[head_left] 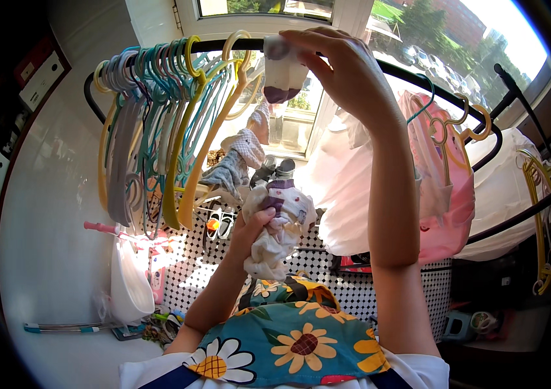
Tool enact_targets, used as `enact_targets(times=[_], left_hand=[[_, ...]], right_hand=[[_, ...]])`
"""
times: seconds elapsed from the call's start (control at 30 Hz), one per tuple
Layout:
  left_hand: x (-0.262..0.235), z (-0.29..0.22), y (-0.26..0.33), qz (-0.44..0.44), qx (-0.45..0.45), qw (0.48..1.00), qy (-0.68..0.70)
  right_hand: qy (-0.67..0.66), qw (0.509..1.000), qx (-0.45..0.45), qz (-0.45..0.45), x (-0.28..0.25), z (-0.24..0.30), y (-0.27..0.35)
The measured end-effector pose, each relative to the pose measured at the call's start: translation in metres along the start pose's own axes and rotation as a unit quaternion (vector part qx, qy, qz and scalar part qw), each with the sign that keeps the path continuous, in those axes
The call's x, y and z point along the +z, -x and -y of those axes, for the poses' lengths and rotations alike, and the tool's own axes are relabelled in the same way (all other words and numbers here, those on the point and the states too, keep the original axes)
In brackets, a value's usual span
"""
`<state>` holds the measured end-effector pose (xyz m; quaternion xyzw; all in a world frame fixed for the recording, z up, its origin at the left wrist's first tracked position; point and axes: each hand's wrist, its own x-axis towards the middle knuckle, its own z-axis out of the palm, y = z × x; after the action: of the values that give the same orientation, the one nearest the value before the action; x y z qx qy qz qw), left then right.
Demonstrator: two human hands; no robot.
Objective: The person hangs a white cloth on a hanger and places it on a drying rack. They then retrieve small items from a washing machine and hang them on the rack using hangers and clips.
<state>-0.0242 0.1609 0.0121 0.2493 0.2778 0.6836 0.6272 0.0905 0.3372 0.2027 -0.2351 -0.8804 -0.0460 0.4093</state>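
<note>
Two bare hands work at a clothes rail in the single head view. The right hand point(347, 71) is raised high, its fingers point(308, 45) pinching the top of a small white and purple garment point(283, 71) against the black rail point(418, 78); the piece hangs just below the fingertips, and how it sits on the rail is hidden behind the hand. The left hand point(253, 227) is lower, near the middle of the picture, its fingers closed around a crumpled bundle of white cloth with purple patches point(279, 227); the folds are too bunched to tell what kind of garment it is, perhaps more small socks.

A thick bunch of plastic hangers point(159, 123) in yellow, teal and grey crowds the left end of the rail. On the right hang a pink garment point(447, 194) and a white one point(353, 188), partly covered by the right forearm. A grey knitted piece point(233, 165) hangs behind the left hand, half hidden.

Below lies a floor of small black and white tiles point(353, 292), with a white bag point(129, 285) hanging by the pale wall on the left. Bright windows point(431, 32) fill the top, showing trees and parked cars outside. A sunflower-print apron point(295, 343) shows at the lower edge, cut off by the frame.
</note>
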Motion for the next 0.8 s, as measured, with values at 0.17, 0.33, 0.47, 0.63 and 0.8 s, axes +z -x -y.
enact_targets(times=[0.17, 0.33, 0.47, 0.63, 0.8], left_hand=[[0.002, -0.010, -0.004, 0.018, 0.006, 1.000, 0.009], [0.005, -0.016, -0.005, 0.050, -0.008, 0.999, 0.018], [0.009, -0.016, -0.009, 0.050, -0.024, 0.998, 0.000], [0.010, -0.015, -0.018, 0.111, -0.028, 0.993, 0.014], [0.009, -0.012, -0.019, 0.102, -0.027, 0.994, -0.022]], right_hand=[[-0.174, 0.969, 0.027, -0.175, -0.025, 0.020, 0.035], [-0.121, 0.918, 0.248, 0.287, -0.011, 0.045, 0.098], [-0.397, 0.847, 0.275, 0.224, 0.002, 0.046, 0.111], [-0.375, 0.900, 0.215, -0.056, -0.025, 0.047, 0.098], [-0.372, 0.905, 0.094, -0.181, -0.052, 0.004, 0.041]])
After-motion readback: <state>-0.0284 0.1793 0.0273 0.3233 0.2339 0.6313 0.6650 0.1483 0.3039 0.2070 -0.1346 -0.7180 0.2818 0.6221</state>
